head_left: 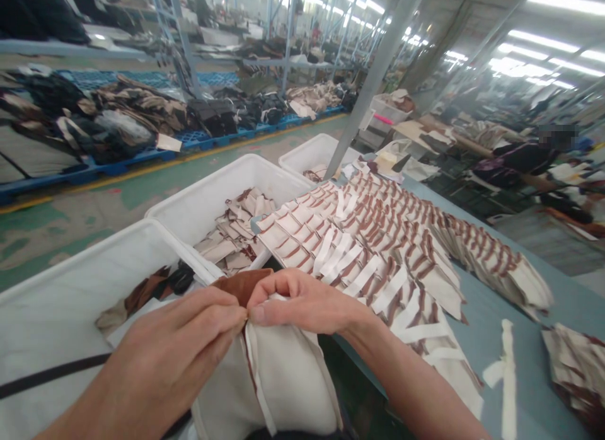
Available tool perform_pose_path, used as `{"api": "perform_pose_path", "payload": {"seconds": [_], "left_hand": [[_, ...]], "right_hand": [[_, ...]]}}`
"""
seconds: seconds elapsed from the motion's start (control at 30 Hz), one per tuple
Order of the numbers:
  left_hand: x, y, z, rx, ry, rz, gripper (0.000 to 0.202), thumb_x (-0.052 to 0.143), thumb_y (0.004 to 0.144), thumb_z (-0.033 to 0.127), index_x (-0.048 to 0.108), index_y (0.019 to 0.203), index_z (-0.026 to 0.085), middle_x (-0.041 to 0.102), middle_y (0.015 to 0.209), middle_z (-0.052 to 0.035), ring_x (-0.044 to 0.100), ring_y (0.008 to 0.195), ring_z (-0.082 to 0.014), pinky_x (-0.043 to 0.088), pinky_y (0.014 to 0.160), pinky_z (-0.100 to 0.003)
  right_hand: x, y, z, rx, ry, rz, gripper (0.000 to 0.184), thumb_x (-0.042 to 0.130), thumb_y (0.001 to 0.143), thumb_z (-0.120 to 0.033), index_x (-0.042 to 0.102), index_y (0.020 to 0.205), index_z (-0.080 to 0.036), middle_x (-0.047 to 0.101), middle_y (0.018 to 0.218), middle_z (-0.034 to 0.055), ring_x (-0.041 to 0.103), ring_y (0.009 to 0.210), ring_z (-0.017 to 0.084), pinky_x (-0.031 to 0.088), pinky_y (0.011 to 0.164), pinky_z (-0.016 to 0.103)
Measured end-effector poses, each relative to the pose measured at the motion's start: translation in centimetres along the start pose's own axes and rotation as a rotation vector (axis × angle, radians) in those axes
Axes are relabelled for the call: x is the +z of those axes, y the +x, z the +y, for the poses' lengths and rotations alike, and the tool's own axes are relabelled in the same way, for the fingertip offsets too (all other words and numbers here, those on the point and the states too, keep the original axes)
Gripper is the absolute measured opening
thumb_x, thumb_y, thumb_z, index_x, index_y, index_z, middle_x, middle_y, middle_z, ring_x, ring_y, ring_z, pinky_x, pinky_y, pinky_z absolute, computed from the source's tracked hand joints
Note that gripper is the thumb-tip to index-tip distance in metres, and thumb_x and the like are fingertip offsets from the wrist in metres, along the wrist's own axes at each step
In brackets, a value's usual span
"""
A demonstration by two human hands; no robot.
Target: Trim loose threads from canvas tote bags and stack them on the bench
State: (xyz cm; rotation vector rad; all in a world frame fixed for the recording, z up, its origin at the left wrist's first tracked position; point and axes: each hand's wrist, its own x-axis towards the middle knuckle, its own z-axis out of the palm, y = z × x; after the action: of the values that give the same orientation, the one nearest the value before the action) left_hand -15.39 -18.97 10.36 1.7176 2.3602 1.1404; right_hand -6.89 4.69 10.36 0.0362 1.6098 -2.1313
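Both hands meet at the top edge of a sewn cream fabric piece [293,377] with brown trim, held low in front of me. My left hand [189,339] pinches the edge at the seam. Close beside it, my right hand [288,298] has thumb and finger closed on the same edge. A brown flap [243,285] rises behind the fingers. Down the middle of the piece runs a seam with a narrow pale strip and a brown line. Its lower end leaves the view.
To the right, a blue-grey table [486,289] bears rows of overlapping cream and brown pieces [387,232], white strips and a loose pale strip [508,370]. White bins [163,213] with fabric pieces stand at the left. A metal post [373,81] slants up behind. A person [524,159] sits farther right.
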Motion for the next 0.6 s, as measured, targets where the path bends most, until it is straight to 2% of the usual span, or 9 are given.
{"api": "perform_pose_path", "payload": {"seconds": [0.07, 0.13, 0.2, 0.27, 0.33, 0.43, 0.53, 0.6], "left_hand": [[-0.1, 0.4, 0.1, 0.074, -0.029, 0.016, 0.026, 0.048, 0.123, 0.031, 0.072, 0.111, 0.032, 0.082, 0.1, 0.0035, 0.08, 0.084, -0.0129, 0.059, 0.08, -0.019], [0.0, 0.4, 0.2, 0.123, -0.001, 0.043, 0.025, 0.046, 0.124, 0.03, 0.07, 0.116, 0.032, 0.082, 0.103, 0.0027, 0.081, 0.088, -0.0143, 0.061, 0.083, -0.019], [0.4, -0.3, 0.4, 0.136, 0.07, 0.078, 0.025, 0.046, 0.124, 0.03, 0.071, 0.124, 0.031, 0.083, 0.109, 0.0004, 0.081, 0.097, -0.0172, 0.062, 0.094, -0.022], [1.1, -1.3, 0.6, 0.158, 0.15, 0.111, 0.025, 0.05, 0.122, 0.027, 0.07, 0.136, 0.029, 0.084, 0.12, -0.0028, 0.081, 0.11, -0.0205, 0.06, 0.11, -0.027], [2.1, -2.5, 0.7, 0.179, 0.236, 0.117, 0.035, 0.052, 0.12, 0.024, 0.066, 0.151, 0.023, 0.082, 0.137, -0.009, 0.077, 0.127, -0.0251, 0.053, 0.124, -0.034], [3.9, -3.9, 0.6, 0.147, 0.335, 0.109, 0.054, 0.05, 0.12, 0.026, 0.049, 0.173, 0.015, 0.072, 0.158, -0.019, 0.065, 0.149, -0.0321, 0.045, 0.134, -0.044], [5.6, -4.7, 0.3, 0.123, 0.286, 0.172, 0.067, 0.054, 0.118, 0.02, 0.036, 0.183, 0.015, 0.067, 0.163, -0.0207, 0.059, 0.156, -0.0328, 0.039, 0.14, -0.049], [6.3, -5.0, 0.1, 0.107, 0.221, 0.216, 0.072, 0.056, 0.114, 0.013, 0.036, 0.183, 0.018, 0.066, 0.164, -0.0198, 0.059, 0.158, -0.0326, 0.038, 0.142, -0.053]], "right_hand": [[0.2, 0.1, 0.3, -0.015, 0.024, 0.044, 0.042, 0.095, 0.08, -0.052, 0.073, 0.084, -0.016, 0.06, 0.073, -0.0055, 0.045, 0.065, 0.009, 0.039, 0.065, 0.025], [0.3, 0.0, 0.4, -0.034, 0.044, 0.074, 0.044, 0.098, 0.077, -0.052, 0.073, 0.083, -0.016, 0.062, 0.074, -0.0047, 0.047, 0.067, 0.009, 0.041, 0.066, 0.024], [0.4, -0.2, 0.3, -0.05, 0.072, 0.094, 0.047, 0.101, 0.074, -0.054, 0.072, 0.081, -0.016, 0.063, 0.074, -0.0046, 0.048, 0.067, 0.009, 0.041, 0.066, 0.024], [0.6, -0.6, 0.2, -0.044, 0.105, 0.117, 0.051, 0.102, 0.075, -0.058, 0.071, 0.08, -0.017, 0.06, 0.071, -0.0056, 0.045, 0.064, 0.008, 0.037, 0.061, 0.023], [0.8, -0.9, 0.2, -0.027, 0.111, 0.16, 0.056, 0.1, 0.077, -0.064, 0.069, 0.081, -0.018, 0.054, 0.065, -0.0076, 0.037, 0.058, 0.007, 0.029, 0.054, 0.022], [1.1, -1.1, 0.4, -0.049, 0.086, 0.216, 0.067, 0.094, 0.08, -0.078, 0.064, 0.078, -0.019, 0.043, 0.059, -0.0098, 0.025, 0.054, 0.007, 0.018, 0.049, 0.024], [1.5, -0.8, 0.5, -0.078, 0.103, 0.244, 0.074, 0.094, 0.076, -0.085, 0.06, 0.078, -0.02, 0.043, 0.061, -0.0094, 0.026, 0.056, 0.007, 0.019, 0.05, 0.025], [1.8, -0.7, 0.6, -0.082, 0.133, 0.275, 0.075, 0.1, 0.069, -0.082, 0.06, 0.078, -0.02, 0.048, 0.065, -0.0079, 0.031, 0.059, 0.007, 0.022, 0.053, 0.025]]}}
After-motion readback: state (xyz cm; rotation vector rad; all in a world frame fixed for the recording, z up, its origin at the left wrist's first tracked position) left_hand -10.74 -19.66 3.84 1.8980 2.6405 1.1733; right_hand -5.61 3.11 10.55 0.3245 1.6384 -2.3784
